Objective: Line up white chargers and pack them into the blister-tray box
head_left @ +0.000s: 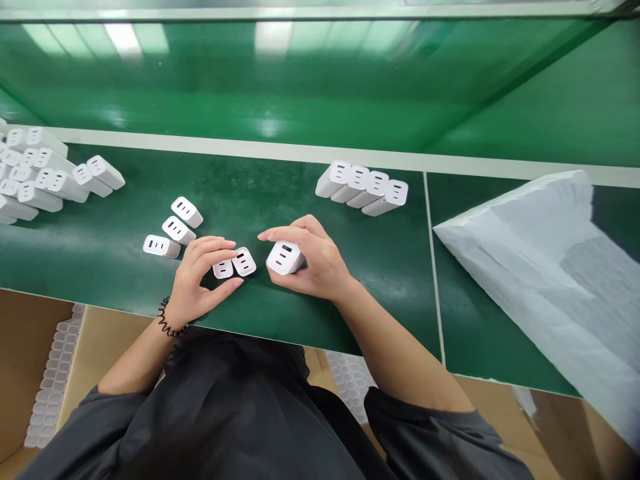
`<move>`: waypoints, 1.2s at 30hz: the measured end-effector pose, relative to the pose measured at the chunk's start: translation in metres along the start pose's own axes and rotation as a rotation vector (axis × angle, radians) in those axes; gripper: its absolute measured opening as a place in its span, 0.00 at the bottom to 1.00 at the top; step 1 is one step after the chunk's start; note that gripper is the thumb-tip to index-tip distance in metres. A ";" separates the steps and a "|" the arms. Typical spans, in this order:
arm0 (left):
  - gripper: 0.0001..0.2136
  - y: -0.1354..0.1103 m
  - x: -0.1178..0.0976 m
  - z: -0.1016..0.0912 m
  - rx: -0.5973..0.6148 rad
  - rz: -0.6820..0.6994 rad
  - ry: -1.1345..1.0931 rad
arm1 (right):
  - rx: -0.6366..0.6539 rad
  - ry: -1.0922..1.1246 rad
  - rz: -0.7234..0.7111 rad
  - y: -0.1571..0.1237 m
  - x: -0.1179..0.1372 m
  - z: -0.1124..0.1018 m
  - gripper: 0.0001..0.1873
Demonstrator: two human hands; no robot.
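Observation:
My right hand (315,261) grips a white charger (284,259) at the middle of the green bench, its face with three slots turned up toward me. The index finger of that hand sticks out past the charger's top edge. To its left, my left hand (203,272) curves loosely around two chargers (245,262) standing side by side, thumb and fingers apart. Its fingers partly cover the left one of the pair; whether they touch it I cannot tell. Just beyond the left hand, three more chargers (179,229) stand in a loose slanting line.
A neat row of several chargers (367,190) stands near the back strip. Many more chargers (45,173) crowd the far left. White wrapping sheet (550,247) lies at right, hanging over the front edge. Below the bench are cardboard boxes (100,353) and packed trays (55,377).

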State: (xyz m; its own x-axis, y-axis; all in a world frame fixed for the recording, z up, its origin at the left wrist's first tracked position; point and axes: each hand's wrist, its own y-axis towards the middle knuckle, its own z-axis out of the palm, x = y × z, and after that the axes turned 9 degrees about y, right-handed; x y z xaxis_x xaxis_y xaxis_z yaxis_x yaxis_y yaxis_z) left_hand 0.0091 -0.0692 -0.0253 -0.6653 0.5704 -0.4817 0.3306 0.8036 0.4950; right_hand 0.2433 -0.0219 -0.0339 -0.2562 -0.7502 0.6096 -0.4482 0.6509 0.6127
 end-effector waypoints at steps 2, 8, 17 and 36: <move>0.16 0.008 -0.005 -0.004 0.009 0.055 0.025 | -0.032 0.009 -0.003 0.001 0.001 0.000 0.23; 0.12 0.054 -0.009 -0.005 0.077 0.274 0.064 | -0.062 0.239 0.098 0.002 0.001 -0.002 0.20; 0.05 0.067 -0.008 0.011 0.076 0.316 -0.116 | 0.039 0.699 0.159 -0.002 -0.007 0.001 0.22; 0.17 0.062 0.010 0.009 0.221 0.083 0.052 | 0.238 0.072 0.066 0.001 -0.015 -0.013 0.44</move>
State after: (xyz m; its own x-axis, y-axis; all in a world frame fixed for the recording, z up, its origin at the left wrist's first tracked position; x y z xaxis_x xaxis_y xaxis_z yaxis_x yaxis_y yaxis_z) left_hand 0.0289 -0.0117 -0.0058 -0.6612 0.6312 -0.4055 0.5201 0.7752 0.3587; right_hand 0.2578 -0.0088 -0.0355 -0.2333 -0.6914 0.6838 -0.6235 0.6459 0.4404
